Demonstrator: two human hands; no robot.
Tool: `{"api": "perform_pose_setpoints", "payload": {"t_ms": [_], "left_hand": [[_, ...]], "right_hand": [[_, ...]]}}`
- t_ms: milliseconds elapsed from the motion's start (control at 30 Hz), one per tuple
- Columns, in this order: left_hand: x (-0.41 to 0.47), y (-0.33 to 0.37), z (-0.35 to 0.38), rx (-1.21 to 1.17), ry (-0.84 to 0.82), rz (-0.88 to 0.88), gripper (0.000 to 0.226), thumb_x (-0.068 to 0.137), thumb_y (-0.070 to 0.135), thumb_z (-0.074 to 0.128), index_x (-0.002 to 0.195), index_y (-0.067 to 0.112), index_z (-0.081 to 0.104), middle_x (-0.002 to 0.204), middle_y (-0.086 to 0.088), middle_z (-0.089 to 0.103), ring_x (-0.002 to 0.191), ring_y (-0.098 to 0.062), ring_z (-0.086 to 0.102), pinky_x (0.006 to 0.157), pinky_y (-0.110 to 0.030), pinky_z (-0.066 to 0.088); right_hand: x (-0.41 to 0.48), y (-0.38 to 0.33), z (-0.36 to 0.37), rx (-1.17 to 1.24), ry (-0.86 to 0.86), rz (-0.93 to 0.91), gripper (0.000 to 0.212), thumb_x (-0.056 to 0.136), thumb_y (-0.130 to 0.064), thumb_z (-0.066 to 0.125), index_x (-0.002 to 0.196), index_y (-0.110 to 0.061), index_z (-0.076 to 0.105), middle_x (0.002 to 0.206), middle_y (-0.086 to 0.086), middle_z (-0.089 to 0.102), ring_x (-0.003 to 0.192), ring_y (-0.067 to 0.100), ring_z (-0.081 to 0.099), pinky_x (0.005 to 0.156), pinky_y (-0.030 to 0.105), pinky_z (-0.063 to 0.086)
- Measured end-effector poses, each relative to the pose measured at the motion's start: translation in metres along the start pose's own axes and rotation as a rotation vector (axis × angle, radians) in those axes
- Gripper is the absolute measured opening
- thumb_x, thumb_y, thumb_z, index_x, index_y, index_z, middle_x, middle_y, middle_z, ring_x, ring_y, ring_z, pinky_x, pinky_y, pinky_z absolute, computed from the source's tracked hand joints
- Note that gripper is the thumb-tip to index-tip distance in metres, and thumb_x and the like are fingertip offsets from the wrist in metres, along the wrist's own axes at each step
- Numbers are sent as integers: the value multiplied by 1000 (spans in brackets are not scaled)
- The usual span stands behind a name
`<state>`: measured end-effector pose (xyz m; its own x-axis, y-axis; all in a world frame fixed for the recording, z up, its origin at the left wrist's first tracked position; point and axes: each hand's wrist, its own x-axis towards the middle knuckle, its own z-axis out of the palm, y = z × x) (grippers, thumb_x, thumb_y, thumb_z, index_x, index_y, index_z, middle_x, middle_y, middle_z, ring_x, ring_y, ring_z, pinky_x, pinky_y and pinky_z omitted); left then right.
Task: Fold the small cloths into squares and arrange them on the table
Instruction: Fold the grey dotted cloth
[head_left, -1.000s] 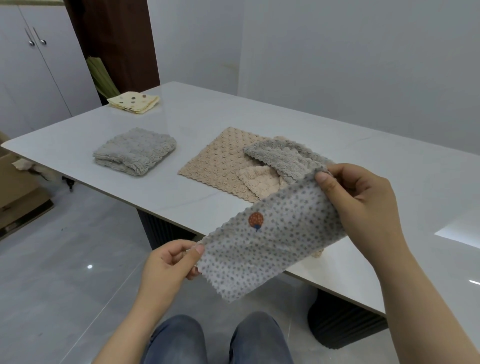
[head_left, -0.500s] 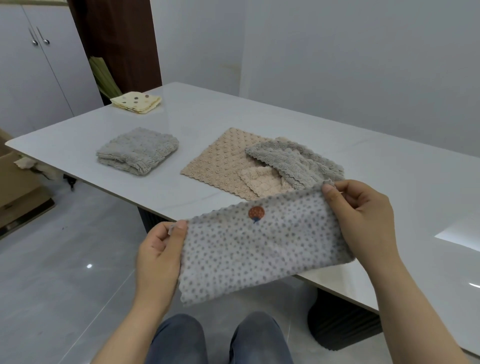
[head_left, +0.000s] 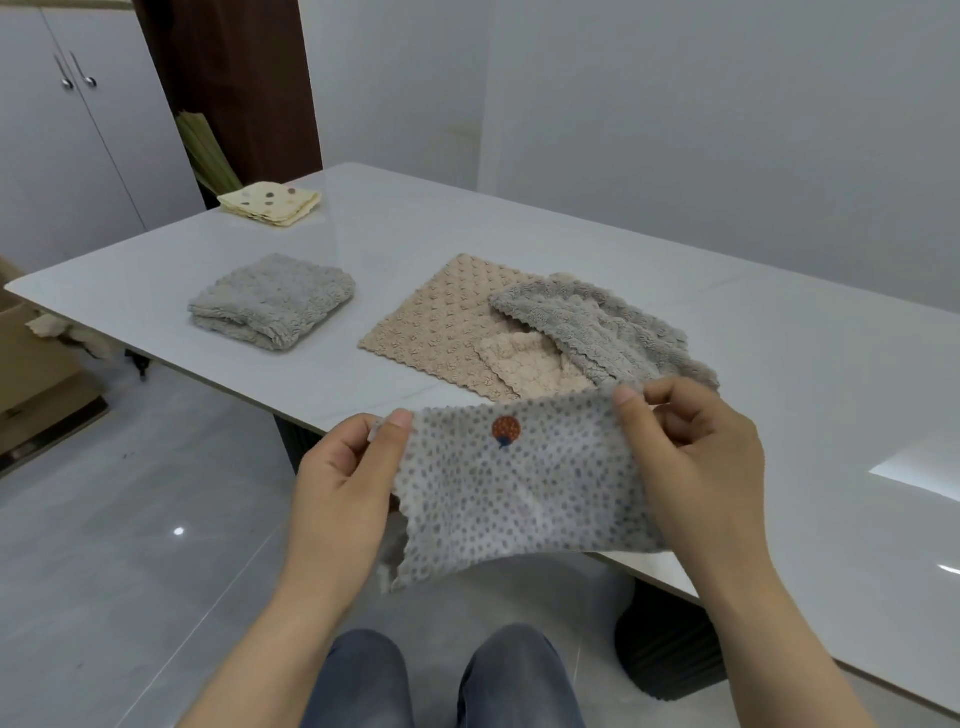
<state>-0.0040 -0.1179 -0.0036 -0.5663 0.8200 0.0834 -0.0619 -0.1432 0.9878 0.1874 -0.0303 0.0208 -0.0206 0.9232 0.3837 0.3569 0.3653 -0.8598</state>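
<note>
Both hands are holding up a dotted grey cloth (head_left: 519, 488) in the air, just in front of the near edge of the white table (head_left: 779, 395) and above the person's knees (head_left: 441, 680). The left hand (head_left: 343, 488) is pinching the cloth's upper left corner between thumb and curled fingers, and the right hand (head_left: 691, 452) is pinching the upper right corner the same way, so the cloth is hanging stretched between them with a small orange mark (head_left: 506, 430) near its top edge. On the table behind it, an unfolded beige cloth (head_left: 441, 317) is lying flat, with a rumpled grey cloth (head_left: 597, 327) and a smaller pale beige cloth (head_left: 524, 364) lying on its right part. To the left, a folded grey cloth (head_left: 272, 301) is sitting apart from them, and a folded cream spotted cloth (head_left: 270, 202) is lying near the far left corner. White cabinet doors (head_left: 78, 130) are standing beyond the table on the left.
</note>
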Motion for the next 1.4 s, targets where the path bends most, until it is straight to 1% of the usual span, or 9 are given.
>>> {"api": "perform_pose_setpoints", "payload": {"t_ms": [100, 200, 333, 633, 767, 933, 1000, 1200, 1400], "left_hand": [[-2, 7, 11, -7, -35, -1, 53, 78, 45, 58, 71, -7, 46, 60, -11, 40, 54, -20, 38, 51, -28, 36], [-6, 13, 18, -50, -106, -25, 30, 81, 33, 57, 69, 5, 59, 54, 4, 55, 47, -5, 50, 46, -14, 43], [-8, 13, 20, -90, -164, -47, 24, 86, 26, 56, 80, 4, 63, 65, -3, 65, 55, -9, 62, 51, -15, 48], [-17, 15, 23, -129, -217, -97, 30, 79, 26, 58, 90, 0, 68, 75, -8, 73, 66, -16, 70, 60, -20, 54], [-20, 15, 19, -64, -210, -87, 26, 71, 29, 64, 87, 10, 73, 82, -10, 75, 72, -18, 71, 65, -23, 56], [-20, 14, 15, -33, -187, -69, 18, 71, 25, 62, 82, 18, 76, 80, -6, 76, 69, -15, 71, 62, -21, 55], [-21, 16, 16, -26, -199, -54, 18, 72, 25, 62, 81, 17, 76, 78, -7, 75, 69, -16, 71, 62, -22, 55], [-23, 18, 15, 3, -177, -38, 11, 80, 13, 62, 79, 12, 73, 73, -5, 75, 64, -9, 69, 57, -17, 52], [-23, 10, 13, 110, -98, -57, 13, 86, 13, 63, 79, 17, 74, 69, -1, 73, 58, -9, 66, 54, -28, 50]], "right_hand": [[-10, -13, 6, 174, -165, 26, 20, 88, -22, 67, 70, -15, 64, 42, 3, 48, 39, 13, 43, 46, 22, 41], [-18, -21, 11, 289, -311, 41, 16, 89, -15, 65, 74, -9, 64, 44, 4, 55, 38, 19, 51, 45, 25, 46], [-26, -25, 18, 362, -360, 64, 13, 89, -13, 65, 78, -5, 64, 54, 17, 62, 41, 19, 54, 45, 32, 48], [-37, -23, 27, 387, -424, 107, 11, 90, -17, 64, 83, -8, 64, 64, 13, 71, 53, 22, 65, 60, 43, 55], [-36, -23, 22, 471, -494, 134, 22, 92, -32, 57, 97, -11, 60, 68, 13, 71, 59, 26, 69, 62, 26, 55], [-33, -19, 20, 464, -562, 94, 17, 95, -12, 53, 111, -15, 56, 70, 16, 71, 60, 28, 69, 68, 36, 59], [-32, -19, 21, 448, -566, 93, 17, 93, -9, 58, 108, -17, 60, 69, 17, 71, 57, 28, 67, 68, 40, 59], [-25, -17, 25, 381, -553, 102, 4, 89, -13, 65, 90, -15, 62, 57, 10, 67, 43, 21, 56, 56, 26, 48], [-25, -21, 24, 362, -536, 85, 8, 89, -13, 65, 83, -11, 60, 51, 7, 64, 36, 18, 50, 50, 22, 45]]}}
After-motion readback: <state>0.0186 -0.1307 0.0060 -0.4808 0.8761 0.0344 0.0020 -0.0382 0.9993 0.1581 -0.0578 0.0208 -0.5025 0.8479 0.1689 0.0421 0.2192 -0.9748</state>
